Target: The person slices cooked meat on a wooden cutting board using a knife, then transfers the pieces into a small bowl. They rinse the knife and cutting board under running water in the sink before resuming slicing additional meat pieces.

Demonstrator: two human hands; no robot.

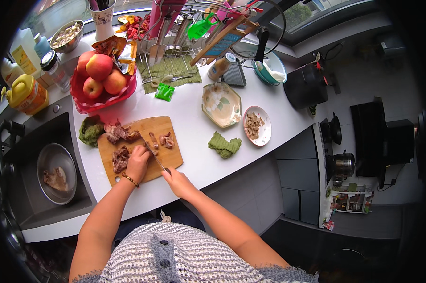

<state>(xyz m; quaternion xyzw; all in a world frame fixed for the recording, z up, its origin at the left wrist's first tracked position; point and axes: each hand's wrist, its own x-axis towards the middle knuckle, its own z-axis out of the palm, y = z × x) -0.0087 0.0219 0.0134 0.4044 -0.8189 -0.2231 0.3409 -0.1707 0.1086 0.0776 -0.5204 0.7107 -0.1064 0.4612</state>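
A wooden cutting board lies on the white counter before me. My right hand grips the handle of a kitchen knife, whose blade slants up and left across the board. Beside the blade, my left hand presses down with curled fingertips; what is under them is mostly hidden. Cut pieces of meat lie right of the knife. A larger chunk of brown meat sits left of my left hand, and another meat chunk is at the board's upper left.
A crumpled green cloth touches the board's upper left corner. Further right are another green cloth, a floral dish and a bowl of diced pieces. A red basket holds apples. The sink contains a metal bowl.
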